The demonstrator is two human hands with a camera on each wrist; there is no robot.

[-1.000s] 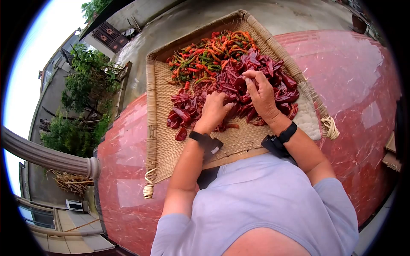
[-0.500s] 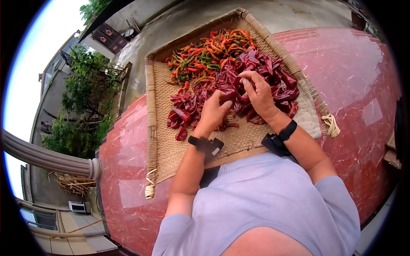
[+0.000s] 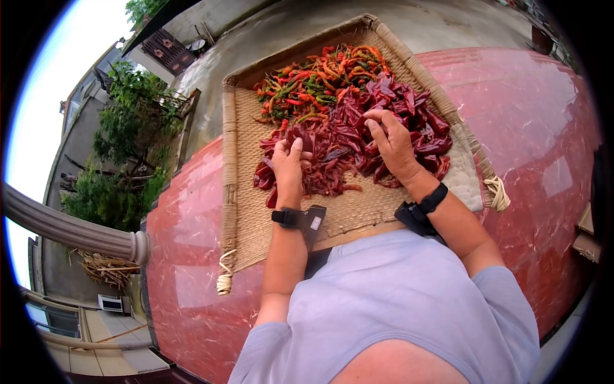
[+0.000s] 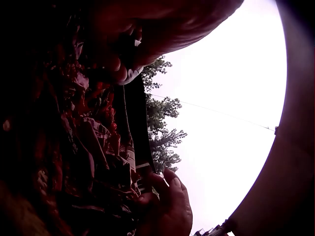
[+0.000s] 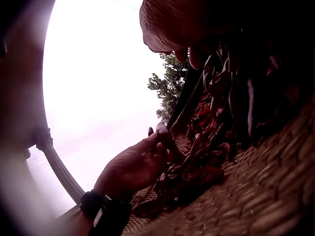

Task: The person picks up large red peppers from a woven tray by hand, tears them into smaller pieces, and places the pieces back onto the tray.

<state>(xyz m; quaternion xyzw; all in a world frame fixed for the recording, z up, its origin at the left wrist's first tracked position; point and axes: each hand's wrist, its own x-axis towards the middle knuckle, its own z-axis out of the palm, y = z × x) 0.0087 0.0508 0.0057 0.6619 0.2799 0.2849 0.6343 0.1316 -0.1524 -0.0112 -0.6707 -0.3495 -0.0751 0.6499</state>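
Left grip (image 3: 288, 168) pinches, apparently, a dark red pepper (image 3: 300, 133) at its fingertips.

Two hands showed, one left hand (image 3: 288, 168) and one right hand (image 3: 396, 152), with one wristband apiece, two in all. There was one woven tray (image 3: 251, 238) with two tied corner knots, and in it two heaps of peppers, one mixed-colour heap (image 3: 313, 83) and one dark red heap (image 3: 409, 118) (single peppers lay too tangled to number). One fluted column (image 3: 77, 227) stood beyond.
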